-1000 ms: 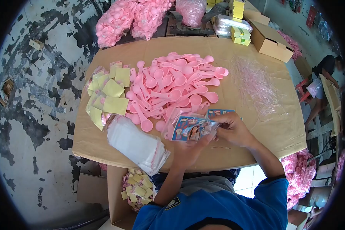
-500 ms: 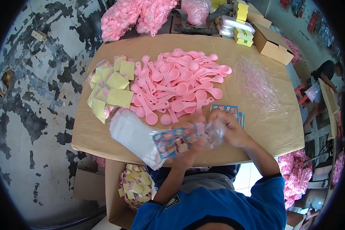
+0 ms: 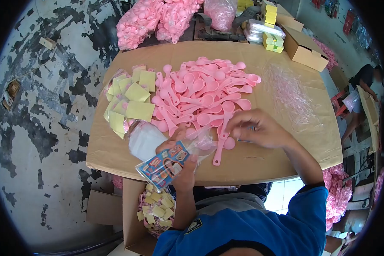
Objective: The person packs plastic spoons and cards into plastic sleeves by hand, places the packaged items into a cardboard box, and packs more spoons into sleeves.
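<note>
A clear plastic bag with a blue printed card (image 3: 163, 165) inside is gripped by my left hand (image 3: 182, 164), low over the front of the table. Its open end points up and right. My right hand (image 3: 258, 128) hovers right of the bag, fingers curled, near a pink spoon (image 3: 220, 149) at the front of the pile; whether it holds anything is hidden. Behind both hands lies the heap of pink measuring spoons (image 3: 205, 87). White plastic bags (image 3: 147, 143) are stacked left of my left hand. Part of a blue card stack (image 3: 247, 140) shows beneath my right hand.
Packets with yellow cards (image 3: 136, 93) lie on the table's left, thin clear strips (image 3: 290, 96) on its right. An open carton (image 3: 134, 230) holds more packets below the front edge. Boxes (image 3: 303, 49) and bagged spoons (image 3: 141, 23) stand behind. A person (image 3: 365, 81) is at far right.
My left hand has moved left with the bag, which now tilts down to the left. My right hand has parted from it. A pink spoon now lies away from the front of the pile.
</note>
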A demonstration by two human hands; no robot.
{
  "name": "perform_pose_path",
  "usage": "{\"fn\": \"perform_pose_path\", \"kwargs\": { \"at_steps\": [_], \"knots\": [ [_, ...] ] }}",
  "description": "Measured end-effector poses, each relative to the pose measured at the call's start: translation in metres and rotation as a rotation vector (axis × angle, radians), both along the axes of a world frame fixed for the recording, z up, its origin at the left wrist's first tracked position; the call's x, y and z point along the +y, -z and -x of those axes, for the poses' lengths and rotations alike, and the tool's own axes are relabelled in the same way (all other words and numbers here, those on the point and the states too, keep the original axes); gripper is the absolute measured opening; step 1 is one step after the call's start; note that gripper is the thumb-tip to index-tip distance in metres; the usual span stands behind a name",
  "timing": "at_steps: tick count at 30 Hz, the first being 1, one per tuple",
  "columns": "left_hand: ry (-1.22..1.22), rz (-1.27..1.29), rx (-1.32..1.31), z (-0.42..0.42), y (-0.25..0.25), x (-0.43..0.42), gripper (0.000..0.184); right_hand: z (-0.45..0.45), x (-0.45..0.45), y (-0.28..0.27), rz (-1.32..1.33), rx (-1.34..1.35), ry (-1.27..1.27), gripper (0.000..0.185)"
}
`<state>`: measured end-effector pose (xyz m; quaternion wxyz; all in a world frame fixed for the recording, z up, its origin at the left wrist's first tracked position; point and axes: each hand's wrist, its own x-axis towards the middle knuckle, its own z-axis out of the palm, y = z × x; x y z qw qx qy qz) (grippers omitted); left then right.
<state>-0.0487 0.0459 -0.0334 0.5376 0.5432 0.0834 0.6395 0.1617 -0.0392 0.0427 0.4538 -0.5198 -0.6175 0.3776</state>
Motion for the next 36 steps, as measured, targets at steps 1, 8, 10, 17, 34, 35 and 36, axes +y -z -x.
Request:
{"fn": "perform_pose_path", "kwargs": {
  "at_steps": [1, 8, 10, 17, 34, 35, 36],
  "knots": [
    [0.007, 0.013, 0.020, -0.002, 0.000, -0.006, 0.049, 0.007, 0.002, -0.001, 0.015, -0.037, -0.025, 0.019],
    [0.016, -0.060, 0.047, -0.008, 0.003, -0.011, 0.044, 0.026, 0.009, 0.002, 0.054, -0.046, -0.143, 0.016],
    [-0.012, -0.035, -0.070, -0.009, 0.006, -0.009, 0.040, 0.021, 0.008, 0.007, -0.005, 0.050, -0.130, 0.015],
    [-0.086, 0.232, -0.199, -0.021, -0.005, -0.024, 0.039, -0.033, 0.045, 0.016, -0.090, -0.052, 0.139, 0.018],
    [0.155, 0.302, -0.479, -0.014, -0.010, -0.013, 0.043, -0.068, 0.031, -0.001, 0.081, -0.081, 0.406, 0.018],
    [0.134, 0.307, -0.458, -0.014, -0.011, -0.013, 0.044, -0.067, 0.028, -0.006, 0.120, 0.033, 0.357, 0.020],
    [0.114, 0.313, -0.437, -0.015, -0.012, -0.014, 0.044, -0.065, 0.024, -0.009, 0.159, 0.147, 0.308, 0.022]
  ]
}}
